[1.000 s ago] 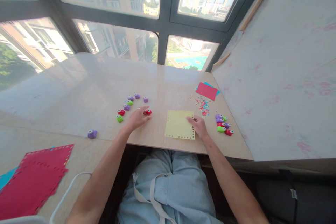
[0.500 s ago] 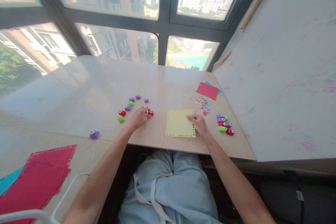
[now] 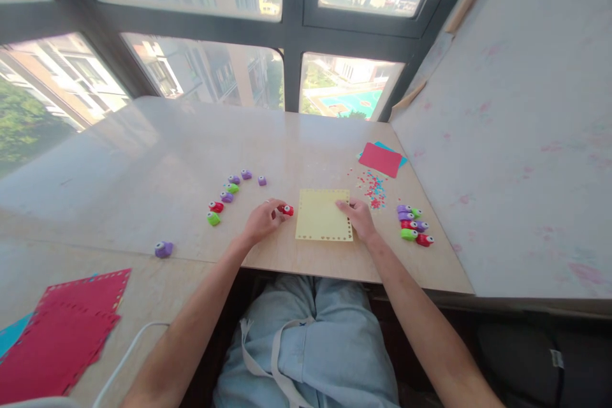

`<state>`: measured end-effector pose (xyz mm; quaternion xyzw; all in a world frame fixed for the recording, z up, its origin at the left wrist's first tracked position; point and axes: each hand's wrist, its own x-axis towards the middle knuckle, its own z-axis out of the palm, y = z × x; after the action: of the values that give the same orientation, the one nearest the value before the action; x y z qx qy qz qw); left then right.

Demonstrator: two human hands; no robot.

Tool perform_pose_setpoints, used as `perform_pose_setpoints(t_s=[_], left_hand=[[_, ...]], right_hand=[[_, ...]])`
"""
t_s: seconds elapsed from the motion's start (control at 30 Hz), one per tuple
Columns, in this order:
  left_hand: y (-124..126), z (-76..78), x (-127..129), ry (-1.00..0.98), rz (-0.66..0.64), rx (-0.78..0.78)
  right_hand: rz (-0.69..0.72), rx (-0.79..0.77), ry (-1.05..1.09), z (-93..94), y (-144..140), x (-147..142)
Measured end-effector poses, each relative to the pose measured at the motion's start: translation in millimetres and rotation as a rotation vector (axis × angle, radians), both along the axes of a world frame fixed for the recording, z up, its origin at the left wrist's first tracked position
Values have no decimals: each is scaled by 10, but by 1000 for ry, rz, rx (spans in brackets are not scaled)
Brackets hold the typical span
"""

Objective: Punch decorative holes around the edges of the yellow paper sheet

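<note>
A small red craft punch (image 3: 287,210) is pinched in the fingers of my left hand (image 3: 264,220), just left of the yellow paper. My right hand (image 3: 359,217) grips the right edge of that yellow sheet (image 3: 320,217), thumb on top. Small cut-out shapes run along the sheet's edges, clearest at the bottom and right. To the left of my left hand, several purple, green and red punches (image 3: 226,196) form a curved row. A purple punch (image 3: 163,249) sits apart, nearer my left forearm.
Right of my right hand stands a cluster of punches (image 3: 414,225). Behind it lie scattered red and blue paper bits (image 3: 375,188) and a red card (image 3: 380,159) over a blue one. Red sheets with punched edges (image 3: 62,338) lie at the lower left, near a white cable (image 3: 125,352).
My left hand has moved right with the red punch, closer to the yellow sheet. My right hand keeps its hold on the sheet. The view has shifted slightly.
</note>
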<state>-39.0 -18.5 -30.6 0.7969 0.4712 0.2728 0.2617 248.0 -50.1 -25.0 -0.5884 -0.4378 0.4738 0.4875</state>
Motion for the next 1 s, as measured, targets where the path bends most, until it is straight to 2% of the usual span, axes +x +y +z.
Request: perform_pose_setpoints(t_s=[0.27, 0.5, 1.0], left_hand=[[-22, 44, 71, 65, 27, -8], [-43, 31, 130, 66, 91, -10], [-105, 31, 156, -28, 135, -14]], right_hand=[[106, -1, -54, 17, 121, -16], [150, -37, -4, 0, 167, 11], [158, -47, 14, -20, 161, 35]])
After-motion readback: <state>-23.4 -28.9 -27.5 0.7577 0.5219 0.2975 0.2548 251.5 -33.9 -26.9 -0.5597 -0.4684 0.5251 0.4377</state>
